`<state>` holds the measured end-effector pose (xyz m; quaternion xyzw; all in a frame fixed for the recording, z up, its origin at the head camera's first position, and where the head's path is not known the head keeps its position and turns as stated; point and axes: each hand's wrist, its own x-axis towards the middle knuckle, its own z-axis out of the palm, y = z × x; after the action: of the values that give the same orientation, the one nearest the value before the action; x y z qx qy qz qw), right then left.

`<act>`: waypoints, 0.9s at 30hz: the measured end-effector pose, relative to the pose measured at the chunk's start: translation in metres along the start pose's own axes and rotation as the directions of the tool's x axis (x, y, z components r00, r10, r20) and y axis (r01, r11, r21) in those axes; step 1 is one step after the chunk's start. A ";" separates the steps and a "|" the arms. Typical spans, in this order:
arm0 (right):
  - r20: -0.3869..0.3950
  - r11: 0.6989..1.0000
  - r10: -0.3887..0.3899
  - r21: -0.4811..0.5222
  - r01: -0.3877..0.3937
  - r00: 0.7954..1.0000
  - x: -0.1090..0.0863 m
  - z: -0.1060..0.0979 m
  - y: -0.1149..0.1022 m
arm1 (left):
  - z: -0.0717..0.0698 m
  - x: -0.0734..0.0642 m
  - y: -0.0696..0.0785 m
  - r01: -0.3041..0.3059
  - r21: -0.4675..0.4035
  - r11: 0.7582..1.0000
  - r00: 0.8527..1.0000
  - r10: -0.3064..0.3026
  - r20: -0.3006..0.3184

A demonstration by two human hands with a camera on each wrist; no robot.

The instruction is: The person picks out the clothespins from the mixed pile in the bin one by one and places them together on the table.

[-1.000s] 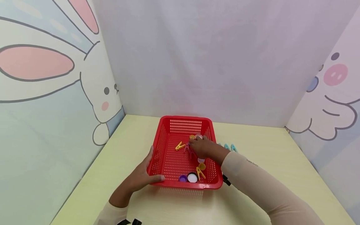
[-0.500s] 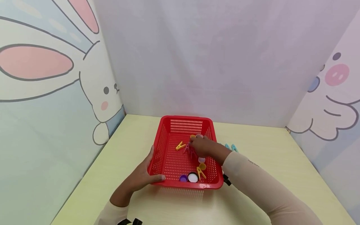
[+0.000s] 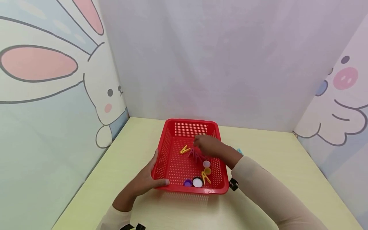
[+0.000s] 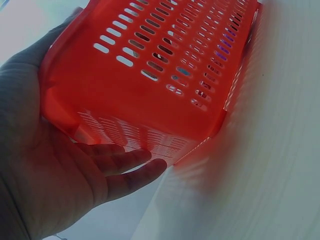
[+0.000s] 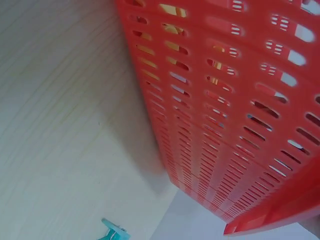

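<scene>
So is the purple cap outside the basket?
No, the purple cap lies inside the basket, beside the white lid.

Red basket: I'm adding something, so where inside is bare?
Bare floor lies between the left wall, the rear yellow clip and the purple cap, and again from that clip to the back wall. The right side is crowded with pink clips, a front yellow clip and caps; the right hand partly hides the far right.
</scene>
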<state>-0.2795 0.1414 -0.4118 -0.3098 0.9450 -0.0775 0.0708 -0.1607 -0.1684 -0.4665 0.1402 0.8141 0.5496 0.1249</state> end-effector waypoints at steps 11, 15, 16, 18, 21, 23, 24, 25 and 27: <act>-0.162 0.982 -0.175 0.044 0.184 0.971 -0.015 -0.008 -0.003 | -0.002 0.002 -0.002 -0.005 -0.001 1.000 1.000 0.005 -0.007; -0.153 0.979 -0.181 0.070 0.194 0.971 -0.023 -0.010 -0.004 | -0.002 0.001 -0.003 0.013 -0.006 1.000 1.000 -0.013 -0.015; -0.155 0.979 -0.178 0.071 0.191 0.972 -0.025 -0.011 -0.005 | -0.002 0.001 -0.003 0.012 -0.005 1.000 1.000 -0.013 -0.014; -0.158 0.982 -0.171 0.058 0.182 0.973 -0.029 -0.013 -0.006 | -0.002 0.001 -0.003 0.002 0.003 1.000 1.000 -0.002 -0.015; -0.177 0.986 -0.152 0.036 0.160 0.973 -0.033 -0.017 -0.008 | -0.002 0.000 -0.003 -0.026 0.018 1.000 1.000 0.026 -0.008; -0.194 0.990 -0.133 0.020 0.139 0.972 -0.035 -0.019 -0.009 | -0.002 0.000 -0.003 -0.034 0.022 0.999 0.999 0.034 -0.010; -0.200 0.992 -0.121 0.013 0.126 0.972 -0.036 -0.020 -0.010 | -0.002 0.000 -0.003 -0.033 0.022 0.999 0.999 0.034 -0.011; -0.207 0.993 -0.110 0.011 0.115 0.972 -0.037 -0.021 -0.011 | -0.002 0.000 -0.003 -0.030 0.021 0.999 0.999 0.030 -0.011; -0.221 0.995 -0.094 -0.007 0.095 0.971 -0.039 -0.022 -0.012 | -0.002 0.001 -0.003 -0.018 0.018 1.000 1.000 0.018 -0.015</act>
<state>-0.2457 0.1570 -0.3847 -0.3439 0.9309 -0.1167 -0.0381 -0.1624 -0.1711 -0.4684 0.1446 0.8185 0.5445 0.1124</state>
